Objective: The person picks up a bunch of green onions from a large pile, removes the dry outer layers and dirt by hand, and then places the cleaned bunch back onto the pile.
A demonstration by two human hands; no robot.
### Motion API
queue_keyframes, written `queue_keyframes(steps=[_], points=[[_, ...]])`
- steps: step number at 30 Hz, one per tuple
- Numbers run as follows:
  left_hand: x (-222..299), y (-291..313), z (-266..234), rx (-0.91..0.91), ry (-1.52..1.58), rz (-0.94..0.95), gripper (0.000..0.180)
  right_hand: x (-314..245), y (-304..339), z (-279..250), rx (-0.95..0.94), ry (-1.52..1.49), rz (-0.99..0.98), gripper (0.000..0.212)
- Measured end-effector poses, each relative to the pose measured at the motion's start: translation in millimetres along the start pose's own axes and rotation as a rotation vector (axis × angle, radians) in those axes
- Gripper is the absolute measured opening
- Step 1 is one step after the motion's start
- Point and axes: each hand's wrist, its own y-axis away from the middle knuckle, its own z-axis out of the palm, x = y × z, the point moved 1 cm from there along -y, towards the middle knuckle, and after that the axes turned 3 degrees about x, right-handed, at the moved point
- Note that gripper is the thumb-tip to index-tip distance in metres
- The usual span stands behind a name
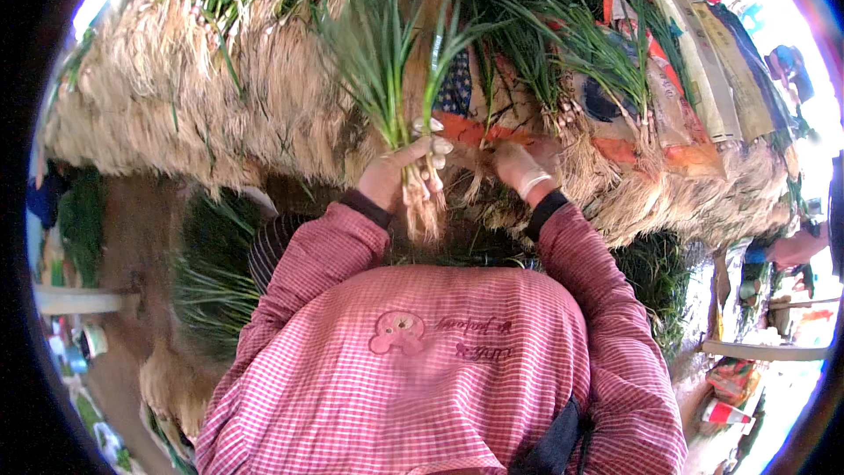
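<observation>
Upright in my left hand (pixel 391 174) is a bunch of green onions (pixel 391 79). The closed fingers wrap round the white stems, the green leaves fan out above, and the pale roots hang below. My right hand (pixel 520 167), just to the right, is closed in a pinch at the near edge of an orange-edged printed sack. A thin green onion (pixel 476 183) shows at its fingertips, with roots hanging down. Further right, several loose green onions (pixel 615 70) lie across the sack (pixel 607 148).
A long heap of green onions (pixel 167 79) spans the far side, its dry roots facing me. Flattened sacks (pixel 703 53) cover its right part. More green leaves (pixel 215 255) stand below left. A red-and-white traffic cone (pixel 726 413) is at the lower right.
</observation>
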Motion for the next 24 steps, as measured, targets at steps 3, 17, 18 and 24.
queue_keyframes(steps=[3, 17, 18, 24], points=[[10.2, 5.0, -10.9, 0.042, 0.118, 0.033, 0.032, -20.1, -20.0, 2.0, 0.299, -0.109, 0.058, 0.019], [-1.6, 11.5, -31.9, 0.030, -0.459, -0.108, 0.029, -46.0, -7.0, -137.1, 0.323, -0.890, 0.428, 0.025], [-8.7, 9.7, -35.9, 0.025, -0.397, -0.003, 0.029, -39.1, -14.1, -134.0, 0.409, -1.168, 0.383, 0.026], [-4.8, 9.7, -28.7, 0.035, -0.639, 0.028, 0.025, -59.0, -61.1, -150.8, 0.453, -1.926, 0.445, 0.022]])
